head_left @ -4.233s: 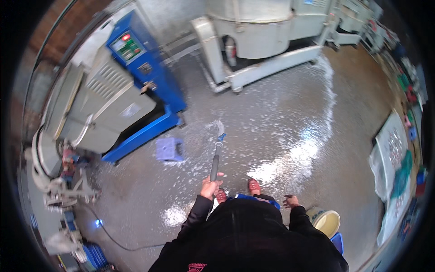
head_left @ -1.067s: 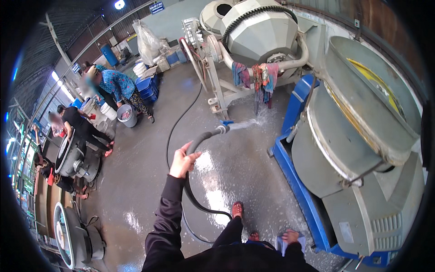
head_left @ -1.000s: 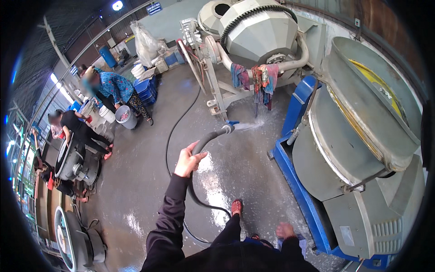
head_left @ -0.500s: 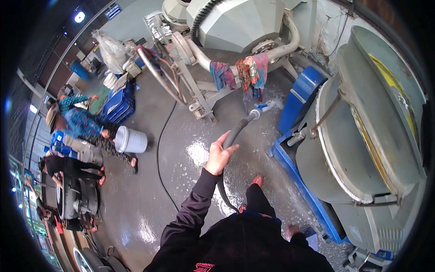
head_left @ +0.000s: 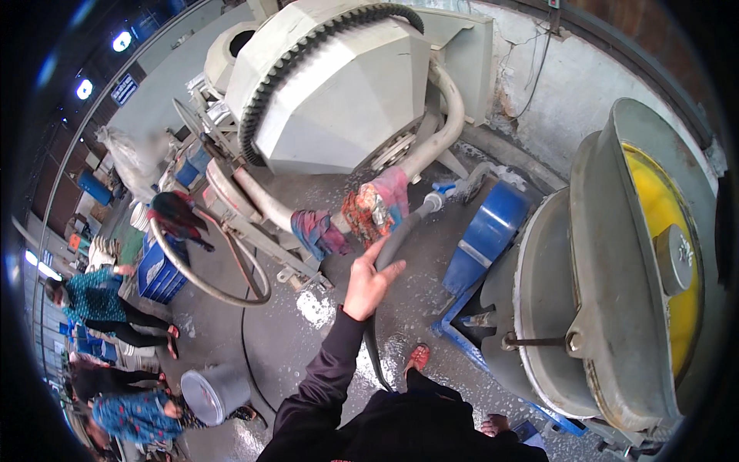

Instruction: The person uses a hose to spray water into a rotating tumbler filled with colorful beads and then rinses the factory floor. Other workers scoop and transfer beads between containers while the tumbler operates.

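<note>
Under the mixer, head view: a person stands on wet concrete, left arm stretched forward.
Left hand [head_left: 370, 283]: wrapped loosely round the hose, thumb up, fingers partly curled; it carries the hose rather than squeezing it.
Right hand: out of the picture, so I cannot tell its state.
Hose [head_left: 394, 245]: dark, rising from the floor by the feet, through the hand, and on to a pale nozzle [head_left: 436, 202] with a blue fitting.
Nozzle aim: toward the corner by the wall, between the mixer [head_left: 331, 85] and the blue frame [head_left: 483, 231]; whether water is coming out is too blurred to tell.
Floor [head_left: 323, 308]: wet and flecked with white near the mixer legs, which suggests much of it is rinsed; the corner ahead seems to be what remains.
Rags [head_left: 369, 212]: coloured cloths hang on the mixer frame, just beside the hose.
Drum [head_left: 616, 269]: grey with a yellow inside, on the right, apart from the hose.
Others: people and a grey bucket [head_left: 212, 393] far left, well apart.
</note>
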`<state>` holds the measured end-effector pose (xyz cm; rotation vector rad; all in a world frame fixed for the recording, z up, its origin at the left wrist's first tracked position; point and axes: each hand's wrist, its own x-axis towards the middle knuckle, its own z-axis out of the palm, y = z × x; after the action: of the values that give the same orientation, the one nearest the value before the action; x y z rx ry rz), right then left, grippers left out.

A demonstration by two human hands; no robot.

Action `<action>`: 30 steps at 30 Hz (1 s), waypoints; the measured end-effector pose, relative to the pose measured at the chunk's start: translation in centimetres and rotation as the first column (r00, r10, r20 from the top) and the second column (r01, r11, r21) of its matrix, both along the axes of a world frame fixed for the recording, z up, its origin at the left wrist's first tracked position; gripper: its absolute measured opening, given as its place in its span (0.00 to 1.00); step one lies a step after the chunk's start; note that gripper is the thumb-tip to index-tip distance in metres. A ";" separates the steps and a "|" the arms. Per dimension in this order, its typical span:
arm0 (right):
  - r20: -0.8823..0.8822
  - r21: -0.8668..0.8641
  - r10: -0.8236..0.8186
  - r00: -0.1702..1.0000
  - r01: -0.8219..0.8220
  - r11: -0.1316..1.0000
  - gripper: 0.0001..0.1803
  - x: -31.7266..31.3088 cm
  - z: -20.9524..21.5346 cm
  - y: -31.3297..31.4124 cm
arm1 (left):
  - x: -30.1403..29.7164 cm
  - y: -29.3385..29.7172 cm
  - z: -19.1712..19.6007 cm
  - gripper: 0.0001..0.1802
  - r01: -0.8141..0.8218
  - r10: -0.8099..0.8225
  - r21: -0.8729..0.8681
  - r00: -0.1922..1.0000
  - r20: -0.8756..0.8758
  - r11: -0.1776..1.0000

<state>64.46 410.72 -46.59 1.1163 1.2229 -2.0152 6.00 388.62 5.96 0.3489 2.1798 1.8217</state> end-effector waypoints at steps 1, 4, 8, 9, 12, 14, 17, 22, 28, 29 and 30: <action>-0.114 0.072 0.053 0.992 -0.045 0.996 0.26 -0.4 0.6 -0.2 | -1.3 0.9 0.9 0.29 0.032 -0.034 -0.022 0.994 -0.103 0.999; -0.257 0.226 0.070 0.964 -0.010 0.974 0.23 -2.6 2.4 0.6 | -4.1 4.6 3.4 0.27 0.129 -0.132 -0.029 0.978 -0.161 0.991; 0.052 0.198 -0.414 0.909 0.397 0.896 0.22 -4.7 4.1 -1.4 | -6.7 9.9 5.0 0.29 0.228 -0.229 -0.023 0.970 -0.080 0.973; 0.127 0.210 -0.519 0.846 0.488 0.847 0.22 -4.6 4.4 -2.4 | -7.1 11.5 5.1 0.29 0.217 -0.208 0.043 0.966 -0.155 0.975; 0.143 0.216 -0.715 0.685 0.683 0.698 0.23 -3.8 4.6 -5.6 | -9.7 15.4 5.5 0.27 0.301 -0.294 0.066 0.951 -0.100 0.951; 0.209 0.262 -0.830 0.516 0.789 0.556 0.22 -3.8 4.3 -8.7 | -11.7 18.0 5.6 0.26 0.347 -0.337 0.078 0.934 -0.118 0.934; 0.266 0.266 -0.822 0.503 0.782 0.564 0.22 -6.8 4.1 -9.6 | -15.0 22.3 5.7 0.24 0.339 -0.326 0.034 0.924 -0.201 0.940; 0.226 0.235 -0.825 0.518 0.793 0.562 0.22 -17.0 6.2 -6.8 | -22.1 28.6 5.8 0.22 0.367 -0.361 0.000 0.915 -0.180 0.930; 0.188 0.266 -0.848 0.495 0.806 0.529 0.22 -27.8 10.7 -3.5 | -32.0 37.2 0.2 0.26 0.368 -0.459 -0.278 0.767 -0.448 0.887; 0.197 0.280 -0.851 0.487 0.804 0.525 0.21 -29.0 11.8 -3.4 | -33.4 38.1 -1.4 0.27 0.370 -0.490 -0.351 0.790 -0.368 0.860; 0.205 0.296 -0.856 0.475 0.803 0.517 0.21 -30.2 12.8 -3.3 | -35.1 39.1 -2.7 0.27 0.395 -0.523 -0.376 0.777 -0.350 0.838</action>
<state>34.23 407.42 -33.77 2.3962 0.6759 -2.2117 -29.05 427.69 3.24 1.2197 2.3037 1.2151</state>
